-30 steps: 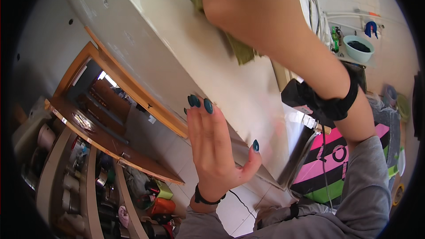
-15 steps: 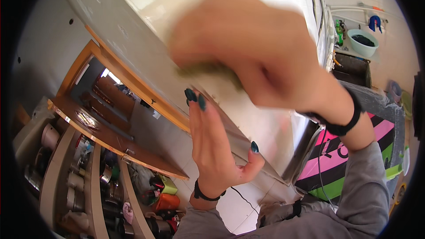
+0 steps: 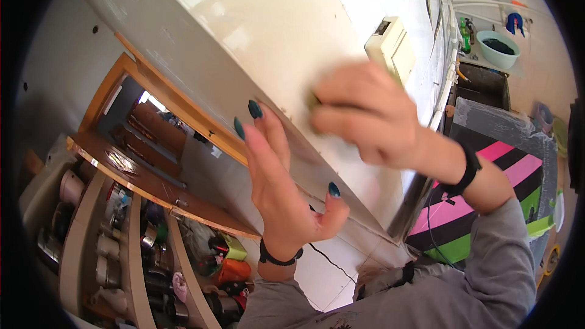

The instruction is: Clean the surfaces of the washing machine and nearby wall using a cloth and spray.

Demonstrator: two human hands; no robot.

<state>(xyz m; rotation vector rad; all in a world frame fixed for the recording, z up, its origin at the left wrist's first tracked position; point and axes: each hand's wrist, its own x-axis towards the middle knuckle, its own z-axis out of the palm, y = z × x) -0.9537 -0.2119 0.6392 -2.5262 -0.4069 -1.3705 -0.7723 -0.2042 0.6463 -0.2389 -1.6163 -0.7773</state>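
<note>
My right hand (image 3: pixel 372 116), blurred by motion, is closed on a green scouring pad (image 3: pixel 314 108) and holds it at the cream wall panel (image 3: pixel 262 42). Only a sliver of the pad shows past the fingers. Below and to the left, my left hand (image 3: pixel 283 189) is raised with fingers stretched and thumb apart, its fingertips close to the wall's corner edge. Whether they touch it I cannot tell. Nothing is in that hand. A cream box (image 3: pixel 390 49) is fixed on the wall just above my right hand.
Lower left, shelves (image 3: pixel 137 256) hold pots and several containers. An orange-framed doorway (image 3: pixel 122 73) stands at left. To the right are a pink, black and green striped surface (image 3: pixel 487 189), a dark sink (image 3: pixel 484 91) and a pale basin (image 3: pixel 498 49). A cable (image 3: pixel 332 262) trails across the tiles.
My right hand has swung down and away toward the wall, uncovering the cream box. My left hand has shifted slightly left and down, still open.
</note>
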